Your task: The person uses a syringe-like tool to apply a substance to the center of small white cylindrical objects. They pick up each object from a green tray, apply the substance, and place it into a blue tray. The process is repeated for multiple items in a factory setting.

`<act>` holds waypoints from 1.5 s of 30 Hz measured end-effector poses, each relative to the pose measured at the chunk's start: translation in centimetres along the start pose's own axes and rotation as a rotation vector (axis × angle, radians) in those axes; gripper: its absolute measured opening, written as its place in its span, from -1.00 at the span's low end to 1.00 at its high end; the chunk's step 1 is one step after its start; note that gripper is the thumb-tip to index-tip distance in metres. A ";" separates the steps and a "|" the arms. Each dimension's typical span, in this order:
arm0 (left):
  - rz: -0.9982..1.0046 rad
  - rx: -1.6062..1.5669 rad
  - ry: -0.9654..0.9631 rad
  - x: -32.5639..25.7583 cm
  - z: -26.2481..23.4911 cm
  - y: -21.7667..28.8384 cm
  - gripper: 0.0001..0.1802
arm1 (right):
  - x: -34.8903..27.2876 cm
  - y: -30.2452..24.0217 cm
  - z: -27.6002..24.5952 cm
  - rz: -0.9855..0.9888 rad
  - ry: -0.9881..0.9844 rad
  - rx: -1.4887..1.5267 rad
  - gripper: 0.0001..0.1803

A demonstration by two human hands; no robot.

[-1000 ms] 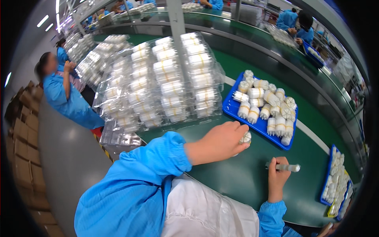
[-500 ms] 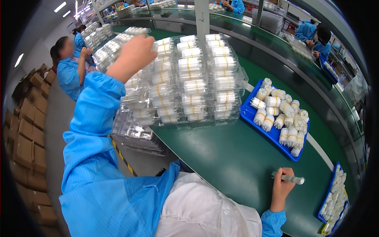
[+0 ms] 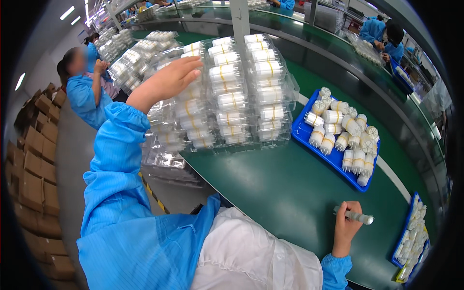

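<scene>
A: From the head view, our left hand [image 3: 166, 82] reaches to eleven o'clock, fingers spread flat, over the stacked clear packs [image 3: 227, 92] of white cylinders. Our right hand [image 3: 345, 226], at five o'clock, is clamped on a grey marker [image 3: 354, 216].

B: We'd say the stack could slide; a sideways push from that open palm might topple packs off the near edge.

A: At three o'clock the blue tray [image 3: 302, 134] holds loose cylinders. The green table [image 3: 290, 193] curves away; cardboard boxes [image 3: 34, 164] line the floor at nine o'clock, and other workers in blue sit beyond.
</scene>
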State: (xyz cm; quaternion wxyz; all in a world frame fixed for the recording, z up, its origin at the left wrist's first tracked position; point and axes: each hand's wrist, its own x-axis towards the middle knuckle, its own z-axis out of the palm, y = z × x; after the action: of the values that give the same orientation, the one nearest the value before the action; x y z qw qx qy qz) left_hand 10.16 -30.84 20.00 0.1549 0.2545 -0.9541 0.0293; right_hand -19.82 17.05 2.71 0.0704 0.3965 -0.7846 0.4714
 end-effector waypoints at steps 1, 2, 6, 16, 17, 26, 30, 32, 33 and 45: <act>0.005 -0.004 0.000 -0.1 0.2 0.4 -0.49 | 0.1 0.0 0.0 -0.015 -0.002 -0.004 -0.82; 0.075 0.119 0.256 0.1 1.0 1.4 -0.50 | 0.0 -0.1 -0.1 -0.019 0.003 -0.019 -0.82; 0.142 -0.282 0.473 0.3 0.5 11.8 -0.67 | 0.5 0.3 -0.2 -0.016 0.003 -0.077 -0.84; 0.300 -0.336 0.117 7.2 16.4 30.9 -0.61 | 0.9 1.9 0.1 0.027 0.053 -0.109 -0.81; 0.211 -0.266 0.035 7.9 17.5 31.4 -0.56 | 0.9 2.1 0.1 0.019 0.059 -0.113 -0.81; 0.055 -0.575 -0.071 8.4 20.1 29.9 -0.59 | 1.1 1.4 0.6 -0.072 0.054 -0.106 -0.81; 0.063 -0.633 0.067 7.6 20.9 28.9 -0.69 | 1.0 1.7 0.8 -0.013 0.024 -0.058 -0.82; 0.198 -0.601 0.168 6.6 18.6 29.2 -0.68 | 0.9 1.8 0.5 0.070 0.008 0.009 -0.82; 0.268 -0.585 0.218 5.9 17.2 29.4 -0.67 | 0.9 1.9 0.5 0.118 0.013 0.027 -0.82; 0.410 -0.956 -0.126 -0.3 18.6 31.2 -0.40 | 5.1 -2.2 4.2 0.183 0.038 0.338 -0.84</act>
State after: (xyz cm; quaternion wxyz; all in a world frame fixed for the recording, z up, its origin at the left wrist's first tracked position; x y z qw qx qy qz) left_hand -10.21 -6.09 2.93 0.1870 -0.0353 -0.8988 -0.3950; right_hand -20.64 10.33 4.41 -0.0256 0.3209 -0.7256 0.6081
